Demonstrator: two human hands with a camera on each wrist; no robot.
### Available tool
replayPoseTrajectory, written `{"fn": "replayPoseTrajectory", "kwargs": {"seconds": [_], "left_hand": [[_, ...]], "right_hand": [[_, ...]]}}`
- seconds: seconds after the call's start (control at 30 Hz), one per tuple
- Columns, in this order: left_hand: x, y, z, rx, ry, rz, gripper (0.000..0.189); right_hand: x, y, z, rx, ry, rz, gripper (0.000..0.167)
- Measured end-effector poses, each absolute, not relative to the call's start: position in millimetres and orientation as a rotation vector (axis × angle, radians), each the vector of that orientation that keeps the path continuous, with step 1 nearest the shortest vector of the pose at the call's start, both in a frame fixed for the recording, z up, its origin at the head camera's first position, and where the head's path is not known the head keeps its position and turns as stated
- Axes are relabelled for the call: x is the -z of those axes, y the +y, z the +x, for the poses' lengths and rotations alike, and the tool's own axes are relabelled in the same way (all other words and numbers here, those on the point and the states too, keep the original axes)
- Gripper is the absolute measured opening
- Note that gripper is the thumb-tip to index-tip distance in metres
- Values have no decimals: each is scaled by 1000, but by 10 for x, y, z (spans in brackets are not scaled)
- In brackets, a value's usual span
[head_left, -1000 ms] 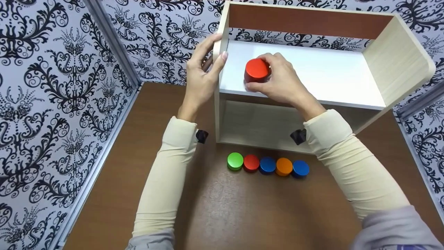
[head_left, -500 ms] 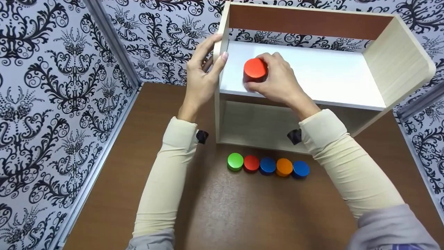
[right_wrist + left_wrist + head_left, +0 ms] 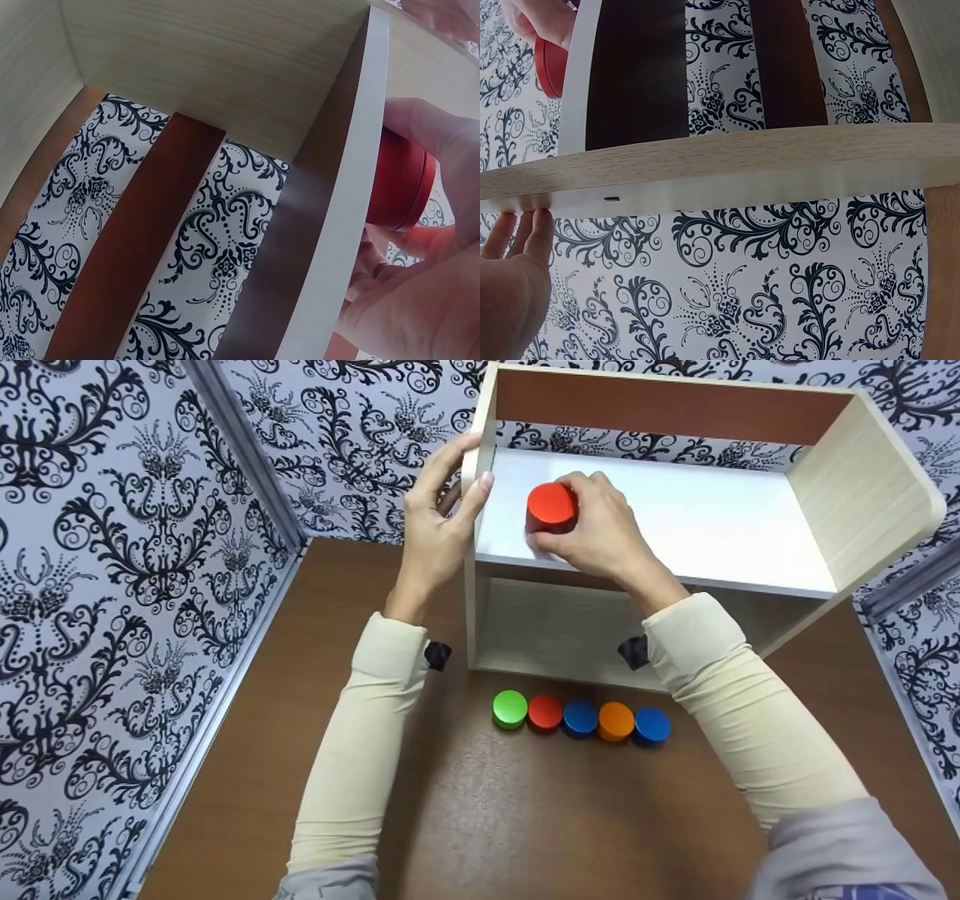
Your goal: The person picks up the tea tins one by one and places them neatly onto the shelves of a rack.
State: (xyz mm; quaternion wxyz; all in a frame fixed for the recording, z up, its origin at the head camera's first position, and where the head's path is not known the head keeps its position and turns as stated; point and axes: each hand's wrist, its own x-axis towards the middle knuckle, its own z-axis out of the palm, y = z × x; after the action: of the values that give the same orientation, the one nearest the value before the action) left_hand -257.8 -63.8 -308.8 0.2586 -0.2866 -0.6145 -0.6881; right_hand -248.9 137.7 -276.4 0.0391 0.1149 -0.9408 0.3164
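Observation:
In the head view my right hand (image 3: 600, 529) holds a red round canister (image 3: 551, 504) between thumb and fingers, over the left part of the white upper shelf (image 3: 705, 525). A seam below its top shows in the right wrist view, where the canister (image 3: 397, 180) is right at the shelf board. My left hand (image 3: 442, 517) grips the front edge of the unit's left side panel (image 3: 485, 427), thumb in front and fingers at the outer face. In the left wrist view, fingertips touch that panel (image 3: 742, 161).
In front of the shelf unit, a row of round pieces stands on the brown table (image 3: 517, 825): green (image 3: 510, 709), red (image 3: 544, 713), blue (image 3: 580, 718), orange (image 3: 616, 721) and another blue one (image 3: 652, 725). Patterned walls (image 3: 157, 547) enclose the left and back.
My right hand has shifted slightly left with the red canister, mostly in the first half second. The left hand stays on the side panel.

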Motion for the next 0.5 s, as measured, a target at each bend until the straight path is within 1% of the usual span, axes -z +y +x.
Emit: {"fn": "replayPoseTrajectory", "kwargs": {"seconds": [0.5], "left_hand": [[3090,-637,-2574,1877,-1662,-764,40]], "right_hand": [[2758,1354,-2512,-983,-2918,327,66]]}}
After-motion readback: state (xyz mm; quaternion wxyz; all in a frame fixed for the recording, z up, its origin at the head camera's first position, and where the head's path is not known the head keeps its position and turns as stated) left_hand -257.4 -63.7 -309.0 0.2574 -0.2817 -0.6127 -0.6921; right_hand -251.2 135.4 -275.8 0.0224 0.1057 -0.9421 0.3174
